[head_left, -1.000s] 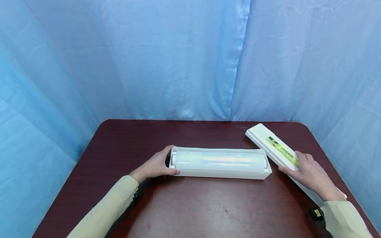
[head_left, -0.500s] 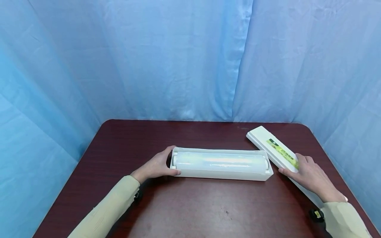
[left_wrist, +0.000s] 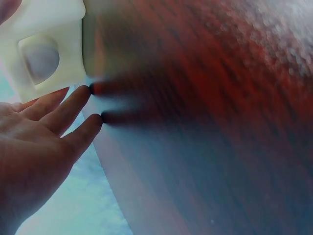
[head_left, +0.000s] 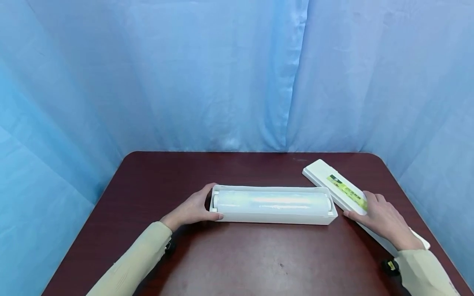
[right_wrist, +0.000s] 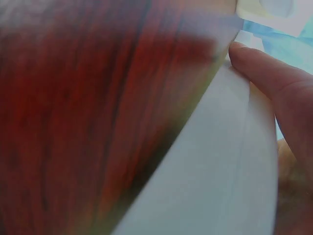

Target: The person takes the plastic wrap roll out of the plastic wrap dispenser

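An open white cling film box (head_left: 274,218) lies across the middle of the table, with a roll of clear film (head_left: 240,200) inside it. My left hand (head_left: 189,209) grips its left end, thumb on the near wall and fingers round the far side. In the left wrist view, the end wall of the box (left_wrist: 71,29) shows a rounded cut-out. To the right, the long white lid (head_left: 319,168), with a green and yellow label, lies slantwise, its far part close by the box's right end. My right hand (head_left: 386,220) holds this lid across its width, thumb along the near side.
The dark red-brown table (head_left: 240,255) has rounded far corners. Light blue curtains (head_left: 207,82) hang behind it and on both sides. A small black device (head_left: 390,267) sits at the right wrist, beside the pale sleeve (head_left: 426,273).
The lid has slid slightly nearer to me under my right hand. My left hand and the cling film box keep their place; the head view has shifted a little.
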`<state>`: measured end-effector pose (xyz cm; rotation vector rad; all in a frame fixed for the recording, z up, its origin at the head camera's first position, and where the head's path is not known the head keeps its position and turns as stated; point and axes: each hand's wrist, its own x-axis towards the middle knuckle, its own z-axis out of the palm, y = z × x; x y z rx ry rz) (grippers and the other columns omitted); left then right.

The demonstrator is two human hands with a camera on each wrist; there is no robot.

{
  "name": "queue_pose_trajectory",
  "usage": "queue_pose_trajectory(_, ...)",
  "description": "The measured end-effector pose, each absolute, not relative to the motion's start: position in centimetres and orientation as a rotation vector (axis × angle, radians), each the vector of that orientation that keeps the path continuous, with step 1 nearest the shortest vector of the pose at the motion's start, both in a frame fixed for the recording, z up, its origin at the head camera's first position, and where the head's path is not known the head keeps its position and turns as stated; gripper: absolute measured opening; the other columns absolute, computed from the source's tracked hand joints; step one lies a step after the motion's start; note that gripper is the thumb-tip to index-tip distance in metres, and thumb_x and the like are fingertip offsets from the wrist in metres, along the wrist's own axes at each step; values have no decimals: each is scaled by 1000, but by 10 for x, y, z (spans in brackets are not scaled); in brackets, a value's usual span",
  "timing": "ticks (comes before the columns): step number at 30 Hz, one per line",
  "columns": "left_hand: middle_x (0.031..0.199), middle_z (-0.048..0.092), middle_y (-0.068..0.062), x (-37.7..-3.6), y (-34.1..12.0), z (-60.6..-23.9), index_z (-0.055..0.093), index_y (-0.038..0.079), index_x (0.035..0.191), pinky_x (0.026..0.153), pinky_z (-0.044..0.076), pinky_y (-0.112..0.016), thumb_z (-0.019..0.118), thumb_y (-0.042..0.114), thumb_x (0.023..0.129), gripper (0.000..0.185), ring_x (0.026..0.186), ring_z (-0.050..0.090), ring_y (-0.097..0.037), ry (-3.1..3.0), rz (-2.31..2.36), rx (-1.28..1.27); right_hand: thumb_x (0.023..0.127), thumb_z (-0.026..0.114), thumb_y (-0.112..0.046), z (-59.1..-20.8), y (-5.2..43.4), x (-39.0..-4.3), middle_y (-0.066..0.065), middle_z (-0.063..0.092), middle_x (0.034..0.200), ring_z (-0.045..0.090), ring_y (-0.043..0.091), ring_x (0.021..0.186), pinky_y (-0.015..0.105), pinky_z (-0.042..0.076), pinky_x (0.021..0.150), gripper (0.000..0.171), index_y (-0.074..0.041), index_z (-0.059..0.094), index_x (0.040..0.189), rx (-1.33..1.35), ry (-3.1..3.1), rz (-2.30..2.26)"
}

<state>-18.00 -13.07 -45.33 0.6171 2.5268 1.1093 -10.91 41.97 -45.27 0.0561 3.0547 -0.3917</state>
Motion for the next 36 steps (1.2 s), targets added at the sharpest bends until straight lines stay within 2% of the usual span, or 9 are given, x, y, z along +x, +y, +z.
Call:
queue_pose_trajectory(6, 147, 52, -7, -182, -130, -450, 29, 8, 161, 102, 47, -47, 87, 46, 81, 105, 123, 55, -22, 2528, 1111, 618, 83, 72, -72, -450, 419, -111, 40, 49, 121, 54, 42, 91, 55, 44, 68, 118, 19, 31, 146, 62, 3039, -375)
queue_pose_trajectory(10, 147, 52, -7, -183, -128, -447, 30, 9, 161, 103, 47, -47, 87, 45, 81, 105, 123, 55, -22, 2531, 1097, 603, 86, 69, -72, -447, 416, -113, 45, 39, 142, 48, 57, 116, 70, 42, 85, 124, 20, 20, 152, 39, 3065, -365)
queue_pose_trajectory(13, 145, 53, -7, -184, -127, -447, 31, 10, 160, 102, 47, -46, 87, 44, 80, 103, 122, 55, -21, 2534, 1094, 605, 90, 69, -66, -442, 410, -112, 46, 29, 150, 35, 63, 131, 75, 33, 98, 116, 20, 21, 153, 7, 3155, -377)
queue_pose_trajectory(17, 144, 54, -6, -185, -128, -447, 32, 11, 160, 102, 48, -46, 87, 45, 80, 103, 121, 56, -21, 2536, 1088, 601, 97, 68, -52, -429, 393, -111, 38, 32, 155, 34, 59, 137, 73, 27, 106, 94, 12, 31, 155, -83, 3283, -482)
queue_pose_trajectory(20, 145, 53, -7, -184, -129, -448, 32, 10, 160, 102, 48, -46, 87, 45, 80, 104, 121, 56, -22, 2532, 1089, 598, 97, 70, -44, -418, 374, -110, 33, 39, 155, 37, 56, 139, 69, 27, 109, 81, 5, 39, 154, -186, 3349, -588)
queue_pose_trajectory(25, 145, 53, -7, -184, -130, -448, 32, 9, 160, 101, 48, -48, 88, 45, 79, 104, 122, 56, -22, 2535, 1094, 601, 90, 80, -29, -405, 342, -107, 26, 54, 146, 50, 50, 129, 66, 37, 99, 68, 0, 54, 146, -348, 3461, -719)
queue_pose_trajectory(28, 146, 53, -8, -184, -129, -448, 32, 9, 160, 102, 48, -48, 88, 45, 79, 105, 123, 55, -23, 2542, 1082, 597, 86, 83, -23, -402, 326, -106, 24, 59, 140, 54, 45, 125, 63, 41, 94, 65, -2, 59, 142, -433, 3498, -784)
queue_pose_trajectory(30, 146, 54, -7, -185, -128, -448, 32, 9, 160, 102, 48, -48, 88, 46, 79, 105, 123, 56, -22, 2544, 1077, 598, 83, 85, -19, -401, 316, -107, 22, 61, 138, 55, 42, 126, 59, 43, 97, 64, -2, 61, 140, -513, 3514, -823)
queue_pose_trajectory(36, 144, 56, -7, -185, -130, -449, 35, 10, 159, 100, 49, -47, 88, 49, 78, 104, 121, 57, -21, 2560, 1070, 611, 78, 89, -16, -401, 286, -114, 14, 66, 134, 61, 33, 123, 49, 47, 96, 66, -5, 64, 138, -738, 3496, -832)
